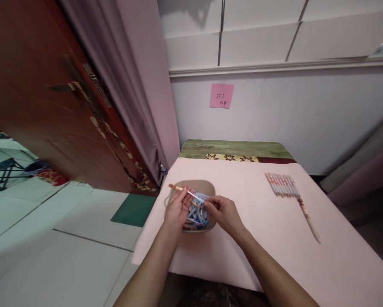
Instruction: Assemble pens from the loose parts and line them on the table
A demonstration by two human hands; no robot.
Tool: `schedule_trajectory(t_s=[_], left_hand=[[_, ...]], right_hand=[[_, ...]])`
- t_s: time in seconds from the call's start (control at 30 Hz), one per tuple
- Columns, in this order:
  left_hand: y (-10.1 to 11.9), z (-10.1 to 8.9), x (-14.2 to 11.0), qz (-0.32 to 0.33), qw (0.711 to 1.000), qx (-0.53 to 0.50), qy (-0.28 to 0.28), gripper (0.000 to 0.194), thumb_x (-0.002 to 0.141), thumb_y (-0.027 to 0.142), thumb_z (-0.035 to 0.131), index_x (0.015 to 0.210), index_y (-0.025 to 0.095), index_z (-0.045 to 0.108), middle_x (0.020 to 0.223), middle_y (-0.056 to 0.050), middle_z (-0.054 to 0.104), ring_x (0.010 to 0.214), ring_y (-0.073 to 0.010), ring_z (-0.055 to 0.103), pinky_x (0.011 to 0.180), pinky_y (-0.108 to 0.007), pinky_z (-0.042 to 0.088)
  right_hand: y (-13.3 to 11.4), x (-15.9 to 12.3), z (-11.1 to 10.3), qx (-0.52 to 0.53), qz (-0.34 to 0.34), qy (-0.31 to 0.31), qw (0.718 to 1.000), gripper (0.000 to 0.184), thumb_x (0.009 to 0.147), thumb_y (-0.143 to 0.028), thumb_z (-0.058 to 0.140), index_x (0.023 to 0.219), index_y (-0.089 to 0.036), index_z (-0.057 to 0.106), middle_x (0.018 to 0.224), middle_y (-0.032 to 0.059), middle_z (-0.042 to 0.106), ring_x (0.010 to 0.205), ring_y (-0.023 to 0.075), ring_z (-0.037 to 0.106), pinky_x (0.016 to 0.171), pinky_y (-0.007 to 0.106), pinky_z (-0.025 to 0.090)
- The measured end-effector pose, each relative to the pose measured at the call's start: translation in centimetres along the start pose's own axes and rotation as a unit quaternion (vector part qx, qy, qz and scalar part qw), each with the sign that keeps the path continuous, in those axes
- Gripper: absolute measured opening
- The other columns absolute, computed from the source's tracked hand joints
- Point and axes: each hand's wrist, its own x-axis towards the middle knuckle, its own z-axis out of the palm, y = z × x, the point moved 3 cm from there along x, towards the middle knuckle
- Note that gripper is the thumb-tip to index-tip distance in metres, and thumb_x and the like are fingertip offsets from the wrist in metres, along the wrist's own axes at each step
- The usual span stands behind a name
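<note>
The left hand point(178, 207), palm up, holds a slim white pen with an orange-and-brown end point(194, 196) between thumb and fingers; the right hand point(223, 212) has its fingertips closed at the pen's other end. Beneath is a beige, rounded-square bin point(207, 187), holding a loose jumble of blue, white and orange pens point(196, 216). Well to the right, on the pale pink table cover point(252, 230), lie a neat row of similar pens point(281, 186) and one slanting pen with a brown-patterned end point(309, 221).
</note>
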Motion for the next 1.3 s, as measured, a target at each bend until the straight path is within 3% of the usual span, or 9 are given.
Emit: schedule_trajectory(t_s=[0.23,0.37,0.5,0.6,0.73,1.0,1.1,1.2,1.3], left_hand=[[2.2,-0.4,0.5,0.035,0.999,-0.029,0.026,0.014,0.087,0.002,0.054,0.081,0.01,0.063,0.075,-0.006,0.072,0.069,-0.0116,0.071,0.074,-0.023,0.058],[3.6,-0.5,0.4,0.065,0.996,-0.05,0.038,0.011,0.084,0.001,0.057,0.083,0.009,0.064,0.077,-0.007,0.072,0.071,-0.0119,0.07,0.078,-0.025,0.059],[4.2,-0.7,0.5,0.08,0.993,-0.058,0.063,0.012,0.084,0.0,0.057,0.082,0.009,0.064,0.075,-0.007,0.072,0.071,-0.0125,0.071,0.08,-0.027,0.059],[4.4,-1.0,0.7,0.085,0.992,-0.06,0.074,0.012,0.084,0.0,0.057,0.081,0.009,0.063,0.072,-0.006,0.071,0.069,-0.0122,0.07,0.079,-0.027,0.059],[4.8,-1.2,1.0,0.09,0.99,-0.066,0.09,0.01,0.084,0.001,0.057,0.082,0.009,0.063,0.072,-0.006,0.071,0.069,-0.0118,0.07,0.08,-0.025,0.059],[5.2,-1.6,1.2,0.095,0.988,-0.072,0.094,0.011,0.084,0.001,0.057,0.081,0.01,0.063,0.073,-0.006,0.071,0.069,-0.0115,0.07,0.08,-0.024,0.058],[5.2,-1.7,1.3,0.095,0.989,-0.07,0.091,0.013,0.085,0.0,0.056,0.079,0.009,0.063,0.071,-0.006,0.07,0.067,-0.0112,0.07,0.079,-0.024,0.058],[5.4,-1.9,1.5,0.099,0.989,-0.07,0.086,0.012,0.084,0.001,0.057,0.079,0.009,0.063,0.072,-0.006,0.071,0.069,-0.0118,0.07,0.081,-0.025,0.058],[5.4,-2.1,1.8,0.1,0.989,-0.071,0.08,0.01,0.084,0.003,0.058,0.08,0.01,0.063,0.074,-0.007,0.071,0.071,-0.012,0.071,0.082,-0.025,0.057]], right_hand=[[1.5,-0.1,-1.5,-0.005,0.042,0.0,0.999,0.032,0.084,-0.043,0.054,0.077,-0.018,0.071,0.058,0.0005,0.062,0.052,0.0139,0.053,0.049,0.023,0.038],[0.8,0.3,-1.1,-0.159,-0.005,0.021,0.987,0.025,0.087,-0.038,0.055,0.083,-0.021,0.073,0.076,0.003,0.069,0.067,0.0158,0.06,0.061,0.024,0.041],[-0.7,0.9,1.1,-0.358,-0.074,-0.03,0.93,0.016,0.086,-0.032,0.06,0.091,-0.027,0.073,0.091,0.0045,0.071,0.091,0.0202,0.061,0.077,0.028,0.041],[-1.3,1.7,2.7,-0.42,-0.083,-0.075,0.901,0.019,0.088,-0.033,0.057,0.094,-0.025,0.073,0.095,0.0073,0.071,0.098,0.0225,0.06,0.083,0.031,0.04],[-1.4,3.2,5.2,-0.423,-0.057,-0.106,0.898,0.025,0.091,-0.031,0.05,0.093,-0.022,0.073,0.095,0.0089,0.072,0.087,0.0214,0.067,0.072,0.029,0.045],[-1.2,5.3,9.9,-0.43,0.005,-0.133,0.893,0.016,0.077,-0.025,0.067,0.086,-0.014,0.073,0.084,0.015,0.074,0.077,0.0262,0.07,0.064,0.03,0.05],[-1.7,5.4,9.4,-0.428,0.027,-0.117,0.896,0.015,0.078,-0.024,0.064,0.083,-0.013,0.073,0.083,0.0157,0.074,0.076,0.0264,0.07,0.062,0.029,0.049],[-2.0,4.2,7.2,-0.425,0.038,-0.082,0.9,0.022,0.084,-0.029,0.056,0.092,-0.013,0.07,0.087,0.0166,0.073,0.079,0.0273,0.07,0.062,0.03,0.047],[-1.7,1.6,4.1,-0.343,0.026,-0.033,0.938,0.019,0.085,-0.033,0.054,0.09,-0.02,0.067,0.079,0.0078,0.073,0.072,0.0219,0.068,0.058,0.025,0.041]])
